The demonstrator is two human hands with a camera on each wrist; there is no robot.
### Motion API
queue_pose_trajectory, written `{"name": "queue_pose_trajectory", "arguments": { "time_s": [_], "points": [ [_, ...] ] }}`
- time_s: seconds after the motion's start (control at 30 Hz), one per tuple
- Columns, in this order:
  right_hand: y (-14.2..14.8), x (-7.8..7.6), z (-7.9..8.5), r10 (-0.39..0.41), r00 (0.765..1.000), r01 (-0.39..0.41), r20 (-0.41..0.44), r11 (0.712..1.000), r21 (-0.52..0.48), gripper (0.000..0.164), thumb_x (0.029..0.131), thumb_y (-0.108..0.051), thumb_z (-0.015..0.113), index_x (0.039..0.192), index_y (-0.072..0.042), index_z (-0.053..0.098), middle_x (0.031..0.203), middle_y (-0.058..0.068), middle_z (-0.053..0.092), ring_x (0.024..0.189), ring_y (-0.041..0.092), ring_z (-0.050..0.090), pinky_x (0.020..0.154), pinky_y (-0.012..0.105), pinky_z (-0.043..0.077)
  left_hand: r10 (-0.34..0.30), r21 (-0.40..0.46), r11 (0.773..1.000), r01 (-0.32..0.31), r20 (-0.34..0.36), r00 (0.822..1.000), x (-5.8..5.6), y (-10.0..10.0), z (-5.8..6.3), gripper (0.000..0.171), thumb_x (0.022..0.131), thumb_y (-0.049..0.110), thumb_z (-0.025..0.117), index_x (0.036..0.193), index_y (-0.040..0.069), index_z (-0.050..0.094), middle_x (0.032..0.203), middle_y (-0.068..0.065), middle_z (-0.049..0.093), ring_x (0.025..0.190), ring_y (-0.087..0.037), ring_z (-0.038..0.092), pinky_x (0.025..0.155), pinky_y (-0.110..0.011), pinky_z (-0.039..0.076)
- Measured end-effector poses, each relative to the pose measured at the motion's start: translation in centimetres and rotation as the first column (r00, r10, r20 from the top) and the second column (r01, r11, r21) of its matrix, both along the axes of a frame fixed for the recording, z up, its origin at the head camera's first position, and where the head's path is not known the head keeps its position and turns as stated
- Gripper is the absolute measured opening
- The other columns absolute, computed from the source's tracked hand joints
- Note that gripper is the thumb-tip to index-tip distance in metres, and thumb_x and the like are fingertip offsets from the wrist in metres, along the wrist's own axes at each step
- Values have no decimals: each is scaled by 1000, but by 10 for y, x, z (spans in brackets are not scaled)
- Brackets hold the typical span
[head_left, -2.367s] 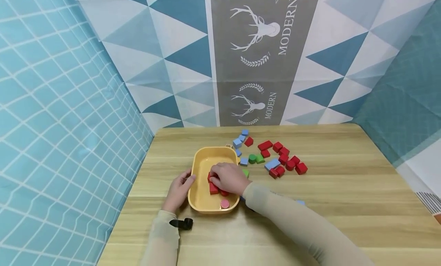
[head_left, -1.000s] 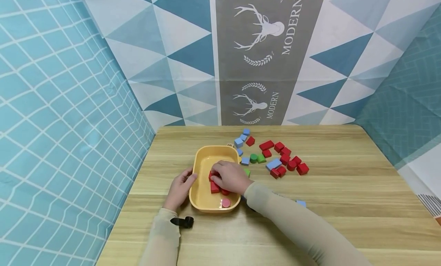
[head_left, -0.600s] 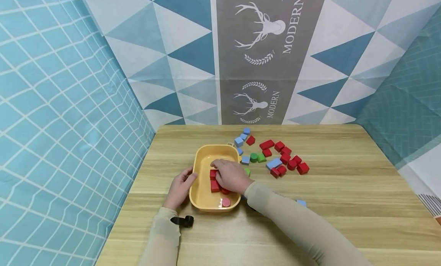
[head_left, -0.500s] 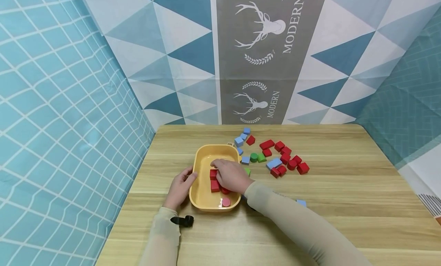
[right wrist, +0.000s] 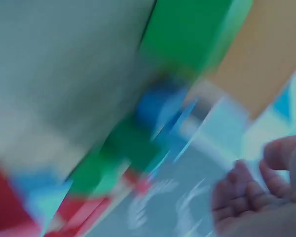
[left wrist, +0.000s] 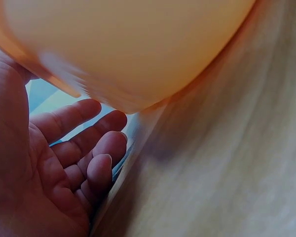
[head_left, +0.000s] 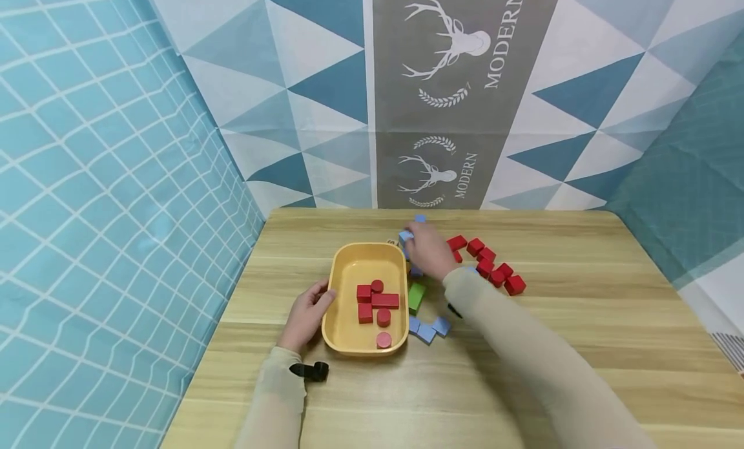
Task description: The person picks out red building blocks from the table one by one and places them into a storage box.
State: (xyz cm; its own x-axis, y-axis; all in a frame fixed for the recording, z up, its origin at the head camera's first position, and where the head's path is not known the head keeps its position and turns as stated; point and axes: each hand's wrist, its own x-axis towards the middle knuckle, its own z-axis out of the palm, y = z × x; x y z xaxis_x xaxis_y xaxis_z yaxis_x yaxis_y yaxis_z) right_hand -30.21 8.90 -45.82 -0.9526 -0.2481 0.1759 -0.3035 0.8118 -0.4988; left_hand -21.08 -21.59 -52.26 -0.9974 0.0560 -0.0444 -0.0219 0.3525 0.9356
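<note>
Beyond the yellow tray I've got a big patterned cloth: triangles, deer heads, MODERN lettering. Gridded blue cloth off to the tray's left. Wooden table under the tray. The tray sits on it, red pieces inside.

Left hand at the tray's left wall: thumb over the rim, other fingers loosely bent outside and below it, so I log it as holding the edge. Right hand past the tray's far right corner, in among blocks. On my right wrist feed its thumb stands apart from bent fingers, nothing between them. That feed is blurred; can't tell whether the fingertips touch the blue block beside them.

Red blocks scattered well to the tray's right. Green block just outside the tray's right wall. Three blue pieces nearer me, also right of the tray. Black wrist device by the tray's near left corner.

Inside the tray, I count one long red block, two red cubes left of it, stacked front to back, and three red round pieces, the palest at the near end.
</note>
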Motion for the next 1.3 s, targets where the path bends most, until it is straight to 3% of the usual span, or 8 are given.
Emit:
{"name": "queue_pose_trajectory", "arguments": {
  "time_s": [0.13, 0.27, 0.5, 0.63, 0.73, 0.83, 1.03, 1.3],
  "points": [
    [37, -24, -4, -80, 991, 62, 104, 984, 169, 53, 106, -10, 46, 158, -4, 49, 158, 20, 56, 146, 41, 54, 116, 56, 50, 3, -17, 1000, -3, 2, 1000, -1, -1, 0, 51, 109, 30, 61, 153, 6, 57, 136, -21, 72, 118, -30, 71, 93, -27, 57],
    [51, -31, -7, -45, 986, -3, 160, 958, 288, 59, 105, -5, 44, 163, -3, 41, 168, 20, 44, 157, 41, 39, 129, 55, 34, 4, -17, 1000, -4, 2, 1000, 0, 0, 1, 49, 109, 29, 60, 153, 6, 58, 135, -22, 71, 118, -31, 71, 94, -30, 58],
    [47, -33, -14, 16, 970, -102, 242, 932, 347, 57, 108, -3, 39, 165, -7, 39, 175, 16, 31, 160, 37, 34, 129, 54, 33, 7, -18, 1000, -7, 1, 1000, 0, 2, 1, 49, 109, 28, 61, 152, 5, 58, 136, -22, 71, 117, -29, 71, 94, -29, 58],
    [50, -31, -24, 0, 975, -79, 224, 936, 344, 50, 112, -9, 39, 162, -11, 47, 168, 17, 46, 154, 39, 45, 124, 56, 41, 7, -15, 1000, -7, 4, 1000, 0, 1, 0, 49, 109, 29, 62, 152, 6, 59, 133, -21, 73, 114, -28, 72, 91, -27, 58],
    [51, -29, -27, 41, 989, -92, 141, 923, 374, 44, 111, -8, 45, 152, -11, 61, 150, 18, 64, 139, 39, 60, 114, 55, 51, 12, -14, 1000, -12, 5, 1000, 1, 1, 0, 48, 108, 29, 63, 151, 6, 60, 131, -21, 74, 113, -27, 72, 91, -27, 58],
    [49, -26, -27, 84, 995, -98, 52, 907, 410, 37, 109, -5, 50, 140, -9, 70, 131, 17, 73, 123, 36, 69, 105, 52, 58, 14, -20, 1000, -14, -2, 1000, 1, 0, 1, 48, 108, 29, 62, 151, 6, 60, 130, -20, 74, 113, -27, 71, 92, -28, 57],
    [35, -26, -22, 82, 996, -92, 47, 947, 307, 27, 111, -20, 57, 129, -8, 73, 112, 11, 77, 106, 30, 72, 98, 49, 59, 14, -34, 999, -14, -5, 1000, 1, 0, 2, 48, 109, 29, 62, 151, 7, 60, 133, -20, 73, 116, -28, 71, 95, -29, 57],
    [19, -22, -26, 83, 995, -98, 56, 919, 381, 26, 104, -18, 69, 128, -8, 71, 119, 12, 76, 112, 30, 73, 99, 47, 60, 14, -28, 1000, -15, -10, 1000, 1, 0, 2, 46, 109, 27, 62, 150, 6, 61, 131, -20, 74, 113, -26, 71, 92, -28, 57]
  ]
}}
